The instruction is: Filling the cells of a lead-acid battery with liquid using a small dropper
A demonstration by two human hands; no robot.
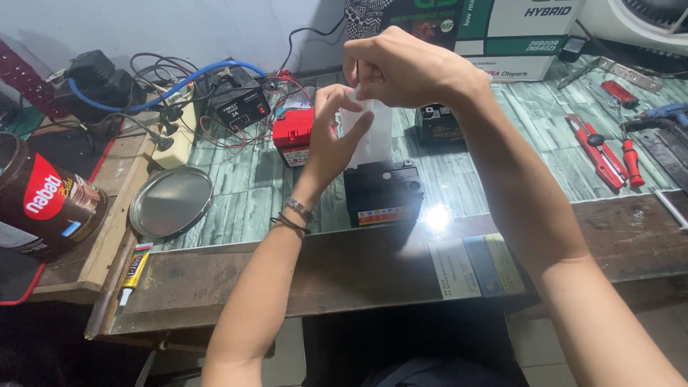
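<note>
Hands meet at upper centre of the frame over a small black battery (383,192) that sits upright on the green-tiled counter (236,201), just below them. Left hand (334,136) has its grip part closed, thumb and fingers pinched round the side of a translucent white plastic container (374,136) held upright directly above the battery, bottom edge at or touching the battery top; can't tell which. Right hand (401,68) has its grip closed tight on the container's top end, fingertips curled in. Step looks like working the top of the container while it stands over the battery. Judging by this, next move needs the left hand to hold the container steady and upright while the right fingers work the top carefully, no squeezing. Container looks thin-walled, cloudy, tall and narrow; contents not visible. Battery is boxy, matte black, coloured label strip on its front face. Red battery (294,132) and a black charger box (241,100) with tangled wires sit upper left; round metal lid (170,202) at left.
</note>
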